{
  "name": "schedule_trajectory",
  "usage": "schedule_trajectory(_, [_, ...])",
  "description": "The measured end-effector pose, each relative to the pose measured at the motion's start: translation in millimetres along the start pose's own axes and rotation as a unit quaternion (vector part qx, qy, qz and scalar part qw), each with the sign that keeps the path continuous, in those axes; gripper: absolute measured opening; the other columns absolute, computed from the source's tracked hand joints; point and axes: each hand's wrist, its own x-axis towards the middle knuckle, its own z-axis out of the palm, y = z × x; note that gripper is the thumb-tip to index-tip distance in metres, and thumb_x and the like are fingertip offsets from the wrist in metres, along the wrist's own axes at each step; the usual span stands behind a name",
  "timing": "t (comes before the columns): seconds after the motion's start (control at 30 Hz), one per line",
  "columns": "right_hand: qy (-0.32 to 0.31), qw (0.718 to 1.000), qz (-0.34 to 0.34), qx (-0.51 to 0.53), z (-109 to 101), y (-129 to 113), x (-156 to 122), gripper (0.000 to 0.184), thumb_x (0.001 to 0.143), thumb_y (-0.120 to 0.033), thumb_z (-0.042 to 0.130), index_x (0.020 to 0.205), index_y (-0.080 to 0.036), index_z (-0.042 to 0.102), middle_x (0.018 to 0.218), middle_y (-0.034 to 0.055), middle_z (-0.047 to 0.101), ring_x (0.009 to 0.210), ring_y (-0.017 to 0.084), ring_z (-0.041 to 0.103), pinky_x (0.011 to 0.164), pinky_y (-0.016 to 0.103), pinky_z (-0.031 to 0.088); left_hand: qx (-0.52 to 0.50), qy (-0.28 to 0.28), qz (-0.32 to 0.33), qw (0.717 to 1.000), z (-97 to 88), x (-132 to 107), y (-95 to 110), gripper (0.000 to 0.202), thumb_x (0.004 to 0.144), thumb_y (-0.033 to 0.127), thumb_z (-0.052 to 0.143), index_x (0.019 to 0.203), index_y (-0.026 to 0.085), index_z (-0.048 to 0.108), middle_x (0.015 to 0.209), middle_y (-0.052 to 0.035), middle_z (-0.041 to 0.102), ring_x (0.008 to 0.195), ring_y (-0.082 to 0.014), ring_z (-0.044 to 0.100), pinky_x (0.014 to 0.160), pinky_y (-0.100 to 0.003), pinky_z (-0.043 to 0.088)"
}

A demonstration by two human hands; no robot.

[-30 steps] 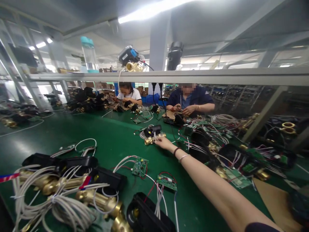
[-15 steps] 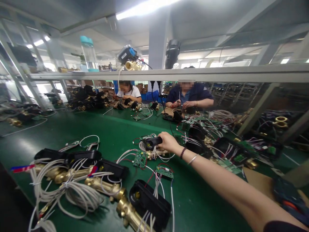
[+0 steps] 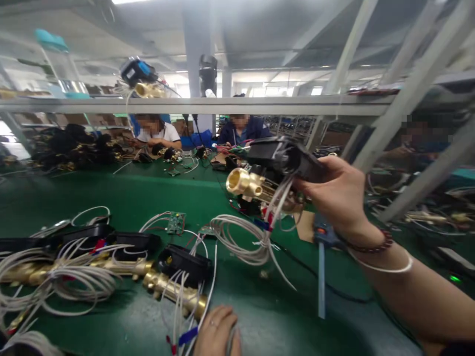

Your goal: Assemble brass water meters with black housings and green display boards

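Note:
My right hand [image 3: 339,198] is raised above the green bench, closed around a black-housed brass valve unit [image 3: 274,170] whose brass end points left. Its bundle of white wires [image 3: 245,237] hangs down onto the mat. My left hand [image 3: 215,333] rests at the bottom edge, fingers curled, touching white wires beside another brass valve with a black housing [image 3: 178,277]; what it holds, if anything, is hidden. A row of similar brass-and-black units [image 3: 92,247] with tangled white wires lies to the left.
Small green circuit boards [image 3: 175,222] lie mid-bench. A blue-handled tool [image 3: 322,247] lies below my right wrist. Two people [image 3: 241,129] work at the far side, another at the right. A metal shelf rail [image 3: 208,105] crosses overhead with a valve unit on it.
My right hand took hold of the far valve unit, pulled it in and lifted it up close with wires trailing. My left hand has come into view at the bottom. The view swung right.

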Motion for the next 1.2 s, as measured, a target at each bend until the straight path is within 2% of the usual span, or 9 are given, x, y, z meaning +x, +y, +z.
schedule_trajectory(0.13, [-0.023, 0.999, 0.023, -0.004, -69.4, -24.7, -32.6, 0.036, 0.059, -0.046, 0.081, 0.071, -0.020, 0.059, 0.062, -0.0016, 0.057, 0.053, 0.014, 0.051, 0.044, 0.025, 0.043, -0.140, -0.029, -0.139, 0.980, -1.9, 10.4, 24.9, 0.047, 0.082, 0.019, 0.055, 0.129, 0.026, 0.052, 0.127, -0.0102, 0.060, 0.113, -0.0226, 0.060, 0.092, -0.034, 0.052])
schedule_trajectory(0.23, [-0.081, 0.996, -0.018, -0.045, -99.0, -29.1, -69.5, 0.025, 0.066, -0.035, 0.077, 0.070, -0.022, 0.056, 0.063, -0.0009, 0.056, 0.054, 0.015, 0.053, 0.045, 0.026, 0.044, -0.317, -0.180, -0.170, 0.916, 0.9, 21.3, 70.7, 0.066, 0.081, 0.017, 0.053, 0.143, 0.027, 0.032, 0.136, -0.0128, 0.051, 0.117, -0.0238, 0.057, 0.088, -0.034, 0.053])
schedule_trajectory(0.33, [-0.141, 0.983, -0.108, -0.055, -114.1, -24.6, -105.3, 0.016, 0.074, -0.023, 0.070, 0.071, -0.022, 0.054, 0.066, 0.0008, 0.056, 0.061, 0.017, 0.056, 0.052, 0.028, 0.048, -0.370, -0.364, -0.095, 0.849, 1.5, 29.4, 112.9, 0.048, 0.080, 0.029, 0.061, 0.127, 0.033, 0.054, 0.116, -0.0057, 0.066, 0.101, -0.0224, 0.064, 0.080, -0.031, 0.055])
schedule_trajectory(0.5, [-0.202, 0.958, -0.190, -0.078, -127.7, -11.8, -154.3, 0.011, 0.086, -0.018, 0.056, 0.076, -0.021, 0.054, 0.063, 0.0020, 0.056, 0.061, 0.016, 0.057, 0.053, 0.025, 0.050, -0.376, -0.425, -0.071, 0.820, -33.7, 43.3, 124.1, 0.023, 0.082, 0.037, 0.058, 0.097, 0.028, 0.072, 0.092, -0.0023, 0.073, 0.084, -0.0191, 0.068, 0.079, -0.028, 0.053])
schedule_trajectory(0.6, [-0.206, 0.948, -0.226, -0.084, -131.0, -4.8, -181.0, 0.023, 0.095, -0.027, 0.045, 0.076, -0.020, 0.054, 0.060, 0.0026, 0.055, 0.059, 0.016, 0.056, 0.055, 0.026, 0.051, -0.314, -0.375, -0.146, 0.860, -65.3, 56.6, 107.6, 0.024, 0.083, 0.037, 0.054, 0.091, 0.027, 0.074, 0.091, -0.0028, 0.074, 0.088, -0.0194, 0.067, 0.083, -0.028, 0.051])
schedule_trajectory(0.73, [-0.191, 0.943, -0.263, -0.071, -128.8, 0.9, -212.4, 0.029, 0.095, -0.014, 0.034, 0.079, -0.019, 0.059, 0.058, 0.0013, 0.055, 0.062, 0.015, 0.057, 0.074, 0.031, 0.056, -0.221, -0.159, -0.295, 0.916, -73.0, 78.1, 94.4, 0.040, 0.078, 0.054, 0.052, 0.078, 0.022, 0.074, 0.083, -0.0066, 0.074, 0.086, -0.0248, 0.067, 0.082, -0.035, 0.051])
schedule_trajectory(0.83, [-0.166, 0.949, -0.260, -0.066, -128.1, 0.9, -230.0, 0.026, 0.091, -0.009, 0.041, 0.079, -0.017, 0.062, 0.061, 0.0024, 0.058, 0.067, 0.016, 0.060, 0.085, 0.034, 0.055, -0.260, -0.151, -0.329, 0.895, -51.0, 95.6, 94.6, 0.050, 0.075, 0.063, 0.051, 0.083, 0.019, 0.074, 0.093, -0.0093, 0.073, 0.097, -0.0280, 0.064, 0.092, -0.040, 0.046])
schedule_trajectory(1.03, [-0.153, 0.952, -0.249, -0.090, -137.8, -4.9, -249.9, 0.032, 0.091, -0.007, 0.036, 0.077, -0.018, 0.063, 0.061, 0.0024, 0.060, 0.072, 0.017, 0.063, 0.091, 0.040, 0.055, -0.491, -0.180, -0.385, 0.760, -13.8, 126.5, 108.9, 0.053, 0.070, 0.061, 0.061, 0.089, 0.013, 0.071, 0.088, -0.0103, 0.073, 0.089, -0.0241, 0.065, 0.087, -0.037, 0.047])
schedule_trajectory(1.2, [-0.181, 0.953, -0.230, -0.083, -144.3, -9.4, -252.3, 0.026, 0.085, -0.006, 0.041, 0.088, -0.016, 0.065, 0.068, 0.0032, 0.066, 0.078, 0.017, 0.067, 0.098, 0.038, 0.049, -0.434, -0.068, -0.357, 0.825, -23.1, 128.9, 125.5, 0.040, 0.071, 0.049, 0.065, 0.074, 0.011, 0.072, 0.076, -0.0077, 0.071, 0.081, -0.0221, 0.063, 0.082, -0.033, 0.045])
